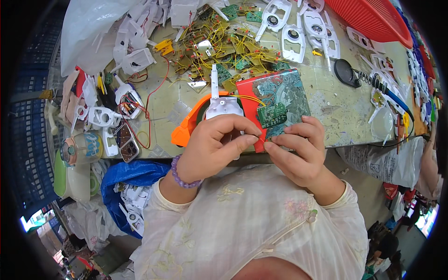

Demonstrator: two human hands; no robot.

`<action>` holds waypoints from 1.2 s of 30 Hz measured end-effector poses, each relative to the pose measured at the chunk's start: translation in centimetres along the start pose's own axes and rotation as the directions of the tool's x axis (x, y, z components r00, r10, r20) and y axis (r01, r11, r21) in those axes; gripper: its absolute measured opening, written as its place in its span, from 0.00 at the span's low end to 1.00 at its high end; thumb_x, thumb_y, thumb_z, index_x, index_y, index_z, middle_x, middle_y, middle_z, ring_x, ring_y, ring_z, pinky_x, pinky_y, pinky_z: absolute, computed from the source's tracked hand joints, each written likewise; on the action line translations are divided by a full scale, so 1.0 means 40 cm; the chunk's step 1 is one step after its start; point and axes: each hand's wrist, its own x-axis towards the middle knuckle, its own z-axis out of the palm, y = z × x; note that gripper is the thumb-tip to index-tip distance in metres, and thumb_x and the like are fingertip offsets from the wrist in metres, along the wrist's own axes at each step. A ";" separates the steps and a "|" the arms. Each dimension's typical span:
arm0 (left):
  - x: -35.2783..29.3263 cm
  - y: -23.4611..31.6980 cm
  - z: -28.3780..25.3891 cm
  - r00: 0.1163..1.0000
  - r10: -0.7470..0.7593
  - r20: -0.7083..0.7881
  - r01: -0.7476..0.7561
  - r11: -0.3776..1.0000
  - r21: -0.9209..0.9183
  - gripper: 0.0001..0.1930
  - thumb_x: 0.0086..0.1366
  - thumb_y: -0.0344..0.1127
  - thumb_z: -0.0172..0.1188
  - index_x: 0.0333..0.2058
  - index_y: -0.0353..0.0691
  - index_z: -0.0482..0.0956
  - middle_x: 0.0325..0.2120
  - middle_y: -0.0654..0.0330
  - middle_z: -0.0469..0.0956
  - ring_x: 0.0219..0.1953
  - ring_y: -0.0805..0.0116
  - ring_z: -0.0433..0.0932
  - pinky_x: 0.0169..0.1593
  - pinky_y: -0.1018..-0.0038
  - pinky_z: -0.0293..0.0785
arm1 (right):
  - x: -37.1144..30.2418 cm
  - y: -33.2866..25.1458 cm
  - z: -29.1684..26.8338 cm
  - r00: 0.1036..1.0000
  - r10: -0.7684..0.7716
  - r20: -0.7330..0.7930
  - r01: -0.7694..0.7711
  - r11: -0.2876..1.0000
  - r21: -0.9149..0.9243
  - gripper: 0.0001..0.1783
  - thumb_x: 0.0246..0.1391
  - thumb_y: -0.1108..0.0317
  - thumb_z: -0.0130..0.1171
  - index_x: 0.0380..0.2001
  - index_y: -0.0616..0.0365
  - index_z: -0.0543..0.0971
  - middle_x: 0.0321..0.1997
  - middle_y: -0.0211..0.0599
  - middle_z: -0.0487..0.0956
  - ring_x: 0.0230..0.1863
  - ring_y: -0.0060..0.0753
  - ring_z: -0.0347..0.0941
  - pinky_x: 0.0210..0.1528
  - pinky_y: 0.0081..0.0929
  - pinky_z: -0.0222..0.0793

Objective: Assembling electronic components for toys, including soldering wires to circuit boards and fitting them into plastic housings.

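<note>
My left hand, with a purple bead bracelet at the wrist, has thumb and forefinger pinched together. Close to them, the fingers of my right hand are curled in a pinch. Something thin may run between the fingertips, too fine to make out. Just beyond the hands is a green circuit board with yellow wires, lying on a red and clear-covered flat pad. A white plastic housing with a long stem stands behind my left hand, partly hidden by it, against an orange holder.
A heap of small boards with yellow wires covers the table's far middle. White plastic frames lie at the back, near a red basket. On the left are a phone and a jar; a blue bag hangs below.
</note>
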 end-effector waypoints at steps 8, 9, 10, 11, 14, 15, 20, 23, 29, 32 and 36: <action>-0.004 0.006 -0.049 0.993 -0.107 0.054 0.120 0.920 -0.372 0.05 0.58 0.23 0.62 0.35 0.32 0.80 0.31 0.61 0.80 0.35 0.76 0.77 0.39 0.81 0.73 | -0.024 -0.011 0.007 0.979 -0.173 0.105 0.179 0.983 -0.049 0.09 0.37 0.70 0.63 0.28 0.51 0.79 0.35 0.27 0.78 0.42 0.30 0.73 0.52 0.40 0.66; -0.004 0.006 -0.050 0.993 -0.108 0.054 0.120 0.921 -0.372 0.05 0.58 0.23 0.62 0.35 0.32 0.80 0.31 0.61 0.80 0.35 0.76 0.77 0.39 0.81 0.73 | -0.028 -0.011 0.010 0.977 -0.183 0.114 0.188 0.982 -0.034 0.09 0.37 0.70 0.63 0.27 0.52 0.79 0.38 0.29 0.78 0.45 0.32 0.72 0.53 0.41 0.66; -0.002 0.006 -0.050 0.998 -0.048 0.030 0.055 0.951 -0.303 0.05 0.58 0.23 0.62 0.34 0.32 0.81 0.31 0.61 0.80 0.34 0.77 0.77 0.37 0.81 0.73 | -0.027 -0.011 0.009 0.977 -0.182 0.113 0.187 0.982 -0.034 0.09 0.37 0.70 0.63 0.27 0.52 0.79 0.38 0.29 0.78 0.45 0.32 0.72 0.53 0.41 0.66; -0.001 0.006 -0.050 1.000 0.013 0.011 -0.010 0.973 -0.231 0.04 0.57 0.23 0.63 0.32 0.32 0.81 0.30 0.61 0.80 0.32 0.77 0.77 0.36 0.81 0.73 | -0.026 -0.010 0.008 0.975 -0.169 0.141 0.172 0.985 -0.006 0.09 0.37 0.69 0.63 0.28 0.53 0.78 0.39 0.30 0.77 0.45 0.33 0.72 0.53 0.41 0.65; 0.010 0.011 -0.025 0.995 0.011 -0.103 -0.017 0.998 -0.059 0.05 0.55 0.24 0.65 0.31 0.34 0.81 0.28 0.61 0.80 0.29 0.76 0.77 0.33 0.80 0.72 | -0.027 -0.007 0.010 0.975 -0.147 0.169 0.145 0.989 0.021 0.10 0.37 0.69 0.63 0.28 0.53 0.78 0.42 0.32 0.77 0.47 0.34 0.72 0.54 0.42 0.65; 0.015 0.010 -0.018 0.995 0.011 -0.102 -0.017 0.998 -0.056 0.05 0.55 0.24 0.65 0.31 0.34 0.81 0.28 0.61 0.80 0.29 0.76 0.77 0.33 0.80 0.72 | -0.028 -0.007 0.011 0.976 -0.138 0.169 0.136 0.990 0.021 0.10 0.37 0.69 0.63 0.28 0.53 0.78 0.43 0.33 0.77 0.48 0.35 0.71 0.54 0.42 0.65; 0.032 -0.009 0.015 0.900 0.415 -0.130 -0.285 0.788 0.546 0.07 0.48 0.25 0.67 0.28 0.38 0.80 0.28 0.60 0.79 0.27 0.67 0.77 0.31 0.75 0.72 | -0.024 -0.002 0.008 0.982 -0.089 0.166 0.077 0.994 0.073 0.11 0.36 0.68 0.64 0.29 0.52 0.78 0.46 0.34 0.77 0.49 0.39 0.71 0.54 0.44 0.65; 0.051 -0.014 0.018 0.782 0.621 -0.042 -0.402 0.555 0.728 0.08 0.45 0.25 0.67 0.27 0.38 0.80 0.34 0.60 0.80 0.33 0.62 0.79 0.35 0.71 0.75 | -0.010 -0.007 -0.011 0.991 0.089 0.096 -0.101 0.987 0.126 0.21 0.36 0.63 0.70 0.37 0.53 0.78 0.49 0.38 0.76 0.49 0.43 0.70 0.53 0.47 0.65; 0.078 -0.032 0.013 0.714 0.678 0.174 -0.564 0.411 0.716 0.10 0.44 0.25 0.67 0.28 0.36 0.80 0.39 0.57 0.80 0.48 0.55 0.78 0.44 0.67 0.78 | 0.021 0.034 -0.001 0.979 0.199 0.043 -0.197 0.980 -0.036 0.24 0.44 0.66 0.66 0.47 0.60 0.74 0.46 0.41 0.77 0.49 0.43 0.73 0.57 0.46 0.63; 0.079 -0.030 0.017 0.715 0.676 0.175 -0.546 0.384 0.745 0.10 0.44 0.25 0.67 0.29 0.36 0.79 0.37 0.56 0.80 0.46 0.56 0.79 0.44 0.68 0.79 | 0.038 0.049 -0.016 0.971 0.218 0.103 -0.218 0.976 -0.008 0.24 0.45 0.68 0.65 0.47 0.60 0.73 0.47 0.40 0.77 0.49 0.44 0.73 0.58 0.46 0.62; 0.076 -0.029 0.027 0.710 0.692 0.132 -0.510 0.375 0.774 0.10 0.45 0.24 0.68 0.29 0.35 0.79 0.36 0.57 0.81 0.45 0.57 0.80 0.43 0.69 0.79 | -0.013 0.094 -0.039 0.821 0.458 -0.341 -0.357 0.878 0.319 0.19 0.49 0.78 0.61 0.46 0.62 0.70 0.42 0.42 0.77 0.44 0.38 0.73 0.50 0.33 0.67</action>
